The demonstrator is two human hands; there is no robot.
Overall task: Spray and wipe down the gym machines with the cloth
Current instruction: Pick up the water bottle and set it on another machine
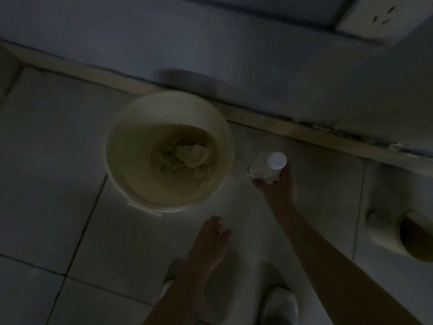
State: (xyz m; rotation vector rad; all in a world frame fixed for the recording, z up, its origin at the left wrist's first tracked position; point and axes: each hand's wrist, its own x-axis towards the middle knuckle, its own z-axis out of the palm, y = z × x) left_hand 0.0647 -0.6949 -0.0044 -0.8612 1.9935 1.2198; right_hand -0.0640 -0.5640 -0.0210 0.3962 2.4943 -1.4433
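Observation:
The scene is dark. A pale round bucket (124, 141) stands on the tiled floor by the wall, and a crumpled cloth (191, 157) lies at its bottom. To the bucket's right, my right hand (278, 184) grips a clear bottle with a white cap (276, 160), upright near the floor. My left hand (214, 238) hangs lower in the middle with fingers loosely curled, holding nothing, just below the bucket's near rim.
A skirting board (293, 131) runs along the wall behind the bucket. A second pale container (384, 231) lies on its side at the right edge. My white shoes (278, 306) show at the bottom. A wall socket (384, 16) sits at the top right.

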